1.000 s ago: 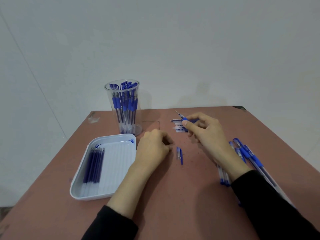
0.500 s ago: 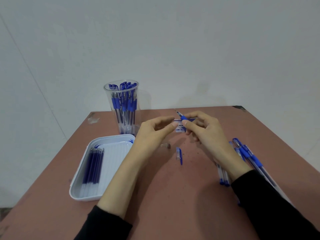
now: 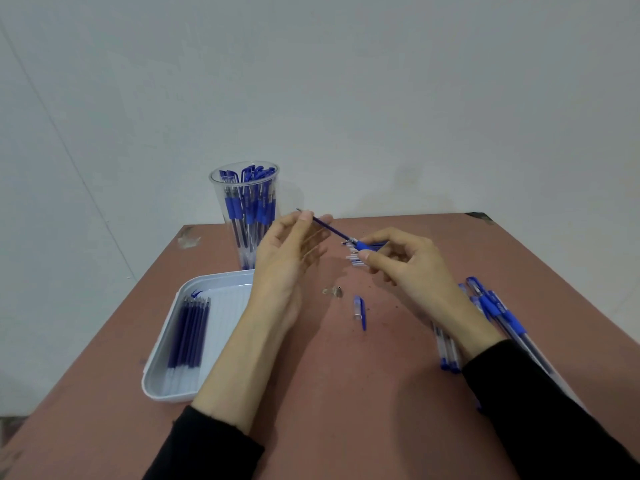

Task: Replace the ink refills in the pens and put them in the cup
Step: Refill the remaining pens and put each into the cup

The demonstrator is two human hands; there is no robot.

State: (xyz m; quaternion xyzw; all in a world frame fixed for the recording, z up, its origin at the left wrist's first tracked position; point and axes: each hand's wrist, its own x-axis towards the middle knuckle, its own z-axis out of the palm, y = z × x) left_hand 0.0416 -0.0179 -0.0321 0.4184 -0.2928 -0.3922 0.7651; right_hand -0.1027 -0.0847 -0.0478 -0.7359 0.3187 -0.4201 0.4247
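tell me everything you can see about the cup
The cup is a tall, clear plastic tumbler, wider at the rim than at the base. It stands upright on the table at the far left, near the wall. It is packed with pens standing on end, their blue grips and caps showing through the wall. The white tray lies just in front of it. The left hand hides its lower right side; whether they touch cannot be told.

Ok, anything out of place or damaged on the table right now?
Nothing spilled. A small pen tip and a cap lie loose on the table between the left hand and the right hand, apart from each other, easy to knock away. The table's far left corner shows a scuffed patch. The cup stands upright.
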